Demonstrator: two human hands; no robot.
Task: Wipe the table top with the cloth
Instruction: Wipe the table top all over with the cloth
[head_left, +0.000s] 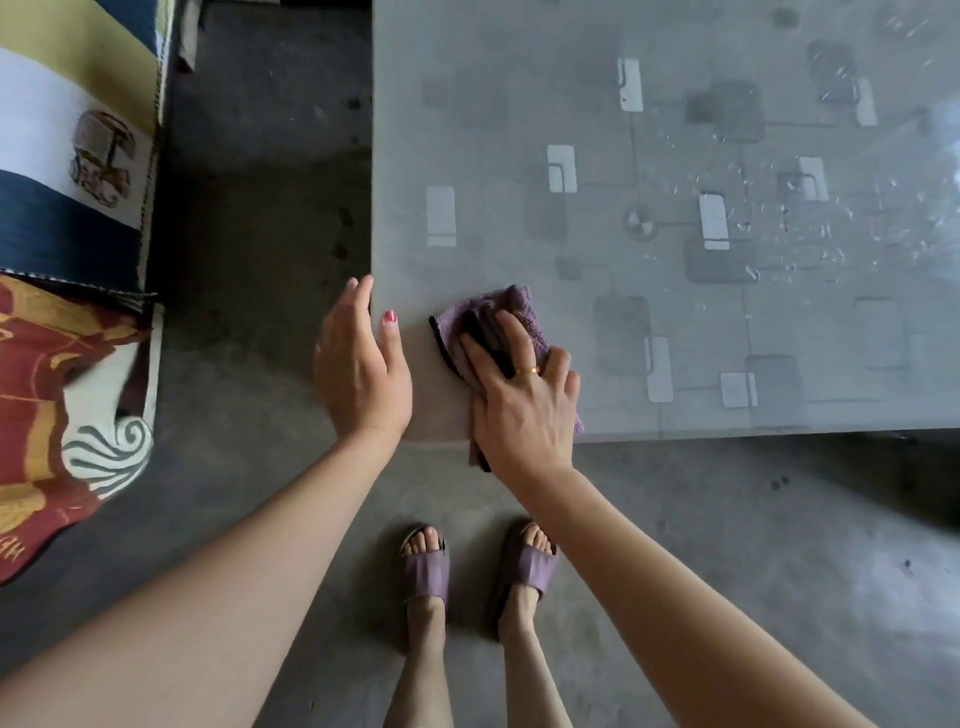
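A purple cloth (511, 306) with a dark edge lies bunched on the near left corner of the grey glass-covered table top (649, 171). My right hand (524, 400) presses flat on the cloth with fingers spread and straight; part of the cloth hangs over the front edge under my palm. My left hand (361, 364) is at the table's left edge, fingers straight and together beside the corner, thumb lying on the top. It holds nothing.
Water drops and streaks glisten on the table's far right part (810, 218). A patterned sofa or cushion cover (67, 208) stands at the left across a strip of concrete floor (260, 182). My feet in purple slippers (475, 566) stand just before the table's front edge.
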